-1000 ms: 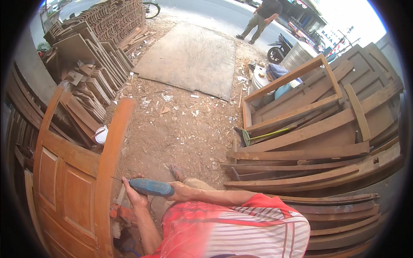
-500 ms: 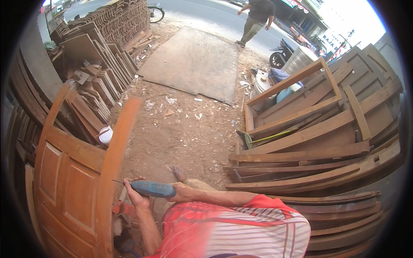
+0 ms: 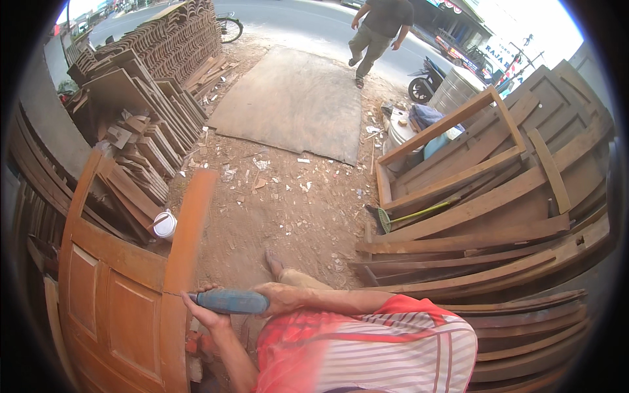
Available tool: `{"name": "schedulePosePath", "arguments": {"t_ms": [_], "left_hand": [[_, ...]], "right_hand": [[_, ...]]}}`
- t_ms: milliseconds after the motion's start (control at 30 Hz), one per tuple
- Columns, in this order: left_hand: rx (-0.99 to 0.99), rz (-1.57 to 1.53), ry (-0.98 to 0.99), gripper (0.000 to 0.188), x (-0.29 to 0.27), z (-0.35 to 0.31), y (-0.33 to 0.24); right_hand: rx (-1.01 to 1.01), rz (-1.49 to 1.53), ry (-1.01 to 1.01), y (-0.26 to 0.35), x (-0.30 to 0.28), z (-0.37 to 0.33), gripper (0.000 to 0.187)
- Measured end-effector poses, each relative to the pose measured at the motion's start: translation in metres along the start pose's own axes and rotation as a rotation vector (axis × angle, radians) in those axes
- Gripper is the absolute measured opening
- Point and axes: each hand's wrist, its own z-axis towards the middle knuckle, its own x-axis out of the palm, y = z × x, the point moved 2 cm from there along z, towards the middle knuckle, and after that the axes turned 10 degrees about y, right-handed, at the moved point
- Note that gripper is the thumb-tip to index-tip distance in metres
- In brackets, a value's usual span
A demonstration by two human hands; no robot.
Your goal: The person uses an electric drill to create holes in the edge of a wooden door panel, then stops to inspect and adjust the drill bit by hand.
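Note:
A blue power drill (image 3: 233, 301) lies level in front of my body, its thin bit pointing left. My right hand (image 3: 278, 298) is wrapped round its rear end; the handle below is hidden. My left hand (image 3: 208, 313) cups the front of the drill near the bit, thumb and fingers around it. The bit's tip meets the upright edge piece of an orange-brown panelled wooden door (image 3: 178, 275), standing at my left. Whether the tip has entered the wood I cannot tell. A red-orange object (image 3: 198, 344), partly covered by my left forearm, sits below beside the door.
Wooden frames and boards (image 3: 458, 245) lean along the right side, with a green-yellow rake (image 3: 416, 213) among them. Panels and stacked roof tiles (image 3: 157, 39) stand at the left, near a white bucket (image 3: 165, 224). A person (image 3: 380, 33) walks by a flat sheet (image 3: 288, 105).
The drill and both my hands have shifted slightly left and down relative to the door, with the bit now at its edge piece. The person at the back has stepped nearer.

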Motion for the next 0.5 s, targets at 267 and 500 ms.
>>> {"name": "schedulePosePath", "arguments": {"t_ms": [267,500], "left_hand": [[0.076,0.160,-0.019,0.047,0.072,0.089,0.009],[0.047,0.350,-0.107,0.048,0.117,0.136,0.013]], "right_hand": [[0.227,-0.068,0.429,-0.028,-0.110,0.065,0.079],[0.033,0.073,0.454,-0.075,-0.130,0.102,0.081]]}}
